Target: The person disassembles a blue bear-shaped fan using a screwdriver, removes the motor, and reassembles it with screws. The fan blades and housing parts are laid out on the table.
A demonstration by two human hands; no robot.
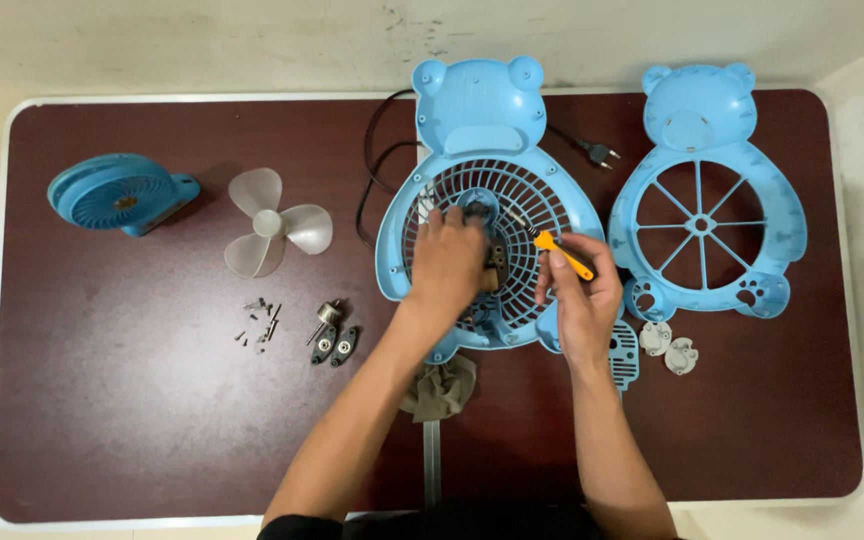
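Head view: looks straight down on a dark red-brown tabletop with a pale rim; its near edge is partly cut off by the person's body at the bottom of the frame.
Left hand: the left hand lies palm-down on the middle of the grille, fingers curled together around a small part at the hub; what it grips is hidden under the fingers.
Right hand: the right hand is clamped on an orange-handled screwdriver, whose tip points up-left toward the hub; the tip itself is hard to make out against the grille.
Fan housing: a blue bear-shaped fan housing with a round grille lies flat at centre frame; its lower part is covered by both hands and wrists.
Motor: a small brownish block shows between the hands, mostly hidden.
Cable: a black cord loops out at the housing's upper left, and a plug lies to its upper right.
Second shell: a matching blue bear-shaped shell with open spokes lies at right, apart from the hands.
Small pieces: two pale paw-shaped caps and a grey vented piece, partly behind the right wrist, lie below that shell.
Left side: a small blue fan, a translucent three-blade propeller, loose screws and dark brackets with a shaft, too small to tell apart.
Cloth: a crumpled brown rag lies between the forearms.
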